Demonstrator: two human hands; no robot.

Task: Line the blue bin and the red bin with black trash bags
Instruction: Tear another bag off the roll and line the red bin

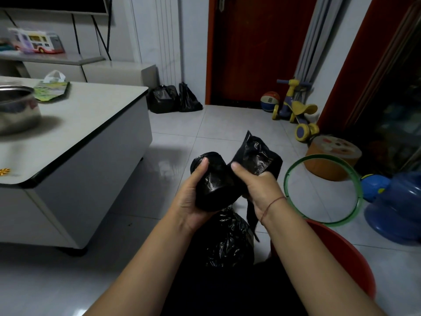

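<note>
Roll of black trash bags (214,185) sat clenched in the left hand (193,201) mid-frame; the right hand (262,190) gripped its loose bag end (257,153). Red bin (355,265) stood lower right, contents hidden by the forearm (305,258).

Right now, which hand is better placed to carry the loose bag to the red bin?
Right: the right hand pinches the loose bag, and the red bin lies on that side; the left hand grips the roll.
</note>
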